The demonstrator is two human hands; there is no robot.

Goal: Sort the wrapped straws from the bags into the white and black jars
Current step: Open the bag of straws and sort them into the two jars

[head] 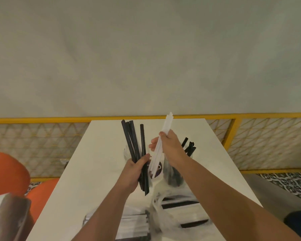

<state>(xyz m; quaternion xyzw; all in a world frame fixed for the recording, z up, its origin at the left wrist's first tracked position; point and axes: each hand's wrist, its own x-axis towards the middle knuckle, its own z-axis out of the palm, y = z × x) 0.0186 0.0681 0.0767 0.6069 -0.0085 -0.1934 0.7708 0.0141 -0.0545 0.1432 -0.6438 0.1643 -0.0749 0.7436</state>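
Note:
My left hand [133,172] grips a bundle of black straws [135,145] that stands nearly upright above the white table [94,171]. My right hand [167,145] holds a bundle of white wrapped straws [161,145], tilted up and to the right. Behind my hands stand two clear jars: one with a purple label [156,170] in the middle, and one on the right [174,176] with black straws [188,146] sticking out of it. Clear plastic bags [172,216] with white and black wrapped straws lie at the near edge of the table.
A yellow metal railing with mesh [250,143] runs behind the table. Orange seats [7,173] stand at the left. A blurred brownish object [10,218] sits at the lower left corner. A patterned floor [288,181] shows at the right.

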